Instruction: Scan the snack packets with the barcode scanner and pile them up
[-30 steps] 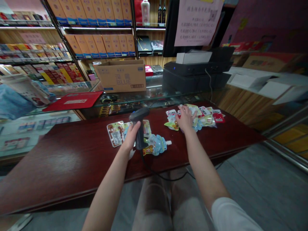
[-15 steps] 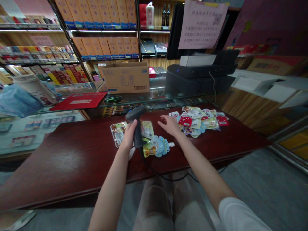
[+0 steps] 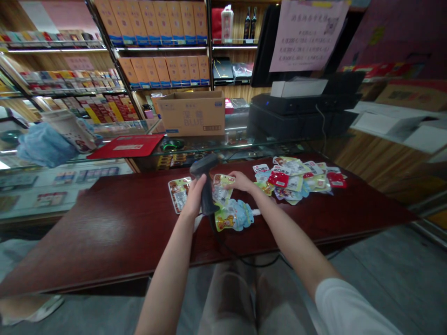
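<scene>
A black handheld barcode scanner is upright in my left hand, its cable running down over the table edge. Just right of it, my right hand has thumb and fingers closed at the right edge of a yellow-green snack packet. Partly behind my left hand lies another snack packet. A blue cloud-shaped spout pouch with a white spout rests below the scanner, my right wrist close to the spout. Several snack packets form a pile to the right.
The dark red wooden table stands before a glass counter. On that counter are a cardboard box, a red folder, a cup beside a blue cloth, and black till equipment. A person's foot shows at lower left.
My right hand has left the pile and moved left to the snack packet beside the scanner, closing at its edge. My left hand keeps holding the scanner. The view has shifted slightly left.
</scene>
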`<state>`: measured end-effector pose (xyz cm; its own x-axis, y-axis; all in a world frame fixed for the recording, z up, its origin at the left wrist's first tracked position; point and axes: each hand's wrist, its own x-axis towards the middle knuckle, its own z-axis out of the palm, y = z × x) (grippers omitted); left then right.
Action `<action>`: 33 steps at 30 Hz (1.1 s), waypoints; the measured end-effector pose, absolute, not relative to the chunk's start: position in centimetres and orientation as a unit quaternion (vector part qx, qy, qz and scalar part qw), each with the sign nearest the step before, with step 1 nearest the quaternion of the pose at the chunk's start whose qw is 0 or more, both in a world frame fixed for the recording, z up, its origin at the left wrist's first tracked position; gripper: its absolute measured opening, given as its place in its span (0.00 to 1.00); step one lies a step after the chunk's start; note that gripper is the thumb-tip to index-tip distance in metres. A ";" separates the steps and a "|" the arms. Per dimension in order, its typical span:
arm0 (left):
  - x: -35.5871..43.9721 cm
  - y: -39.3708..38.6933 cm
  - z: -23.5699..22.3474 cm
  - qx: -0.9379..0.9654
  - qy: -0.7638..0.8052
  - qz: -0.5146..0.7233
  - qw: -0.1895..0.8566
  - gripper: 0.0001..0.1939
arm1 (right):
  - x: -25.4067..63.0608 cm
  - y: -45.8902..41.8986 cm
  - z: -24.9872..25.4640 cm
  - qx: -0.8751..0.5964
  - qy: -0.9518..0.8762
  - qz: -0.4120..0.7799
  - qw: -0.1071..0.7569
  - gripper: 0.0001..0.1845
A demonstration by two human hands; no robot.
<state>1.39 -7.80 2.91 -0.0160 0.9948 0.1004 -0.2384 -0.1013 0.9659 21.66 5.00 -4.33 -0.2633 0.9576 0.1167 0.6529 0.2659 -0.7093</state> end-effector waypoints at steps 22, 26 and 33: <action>4.5 -9.9 3.1 0.584 0.396 0.411 0.577 0.29 | 31.4 5.7 -1.2 -0.451 -0.378 0.369 0.719 0.18; 4.7 -10.1 3.0 0.599 0.396 0.399 0.570 0.28 | 31.4 6.1 -1.5 -0.448 -0.367 0.376 0.723 0.17; 4.7 -9.8 2.4 0.596 0.398 0.392 0.577 0.29 | 30.9 4.9 -1.3 -0.424 -0.395 0.380 0.721 0.17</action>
<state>4.66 -9.79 2.43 0.3756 0.9267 0.0078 0.0229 -0.0177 0.9996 30.88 4.91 -1.30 0.3989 0.8830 0.2473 -0.2130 0.3516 -0.9116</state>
